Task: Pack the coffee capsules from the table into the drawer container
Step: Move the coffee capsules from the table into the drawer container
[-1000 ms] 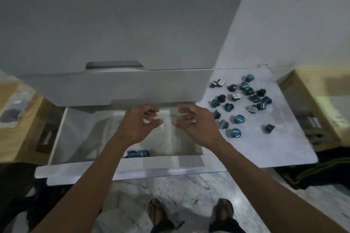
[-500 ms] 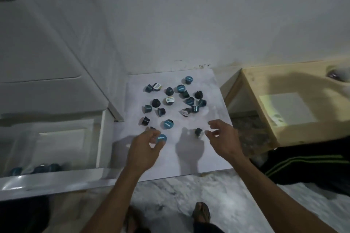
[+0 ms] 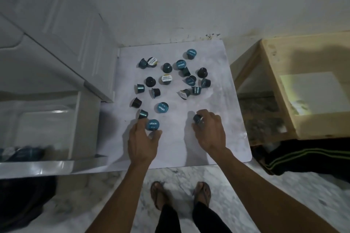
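Foil-lidded round capsule (image 3: 198, 119) in right hand (image 3: 210, 130).

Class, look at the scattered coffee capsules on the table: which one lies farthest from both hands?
The teal-lidded capsule at the far edge of the white table, nearest the wall. It sits apart, beyond the whole cluster, lid facing up.

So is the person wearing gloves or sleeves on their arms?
No. Both the left hand and the right hand are bare, with no gloves, rings or watch that I can see. The forearms are bare too; no sleeves show anywhere in view.
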